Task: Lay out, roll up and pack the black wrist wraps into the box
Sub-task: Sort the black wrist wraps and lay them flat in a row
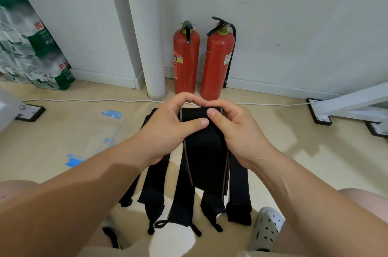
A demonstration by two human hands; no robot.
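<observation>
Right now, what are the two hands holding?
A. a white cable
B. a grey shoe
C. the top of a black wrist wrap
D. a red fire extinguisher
C: the left hand and the right hand both pinch the top end of one black wrist wrap, with their thumbs on its front.

The beige floor (294,151) carries all items. Black wrist wraps (155,193) lie side by side in lengthwise strips at 6 o'clock. A clear box (117,118) with blue latches sits at 9 o'clock. Two red fire extinguishers (186,59) stand upright at 12 o'clock, a white cable (84,100) running in front of them. Wrapped bottle packs (31,46) stand at 10 o'clock. A black-padded frame foot (319,114) rests at 3 o'clock.
</observation>
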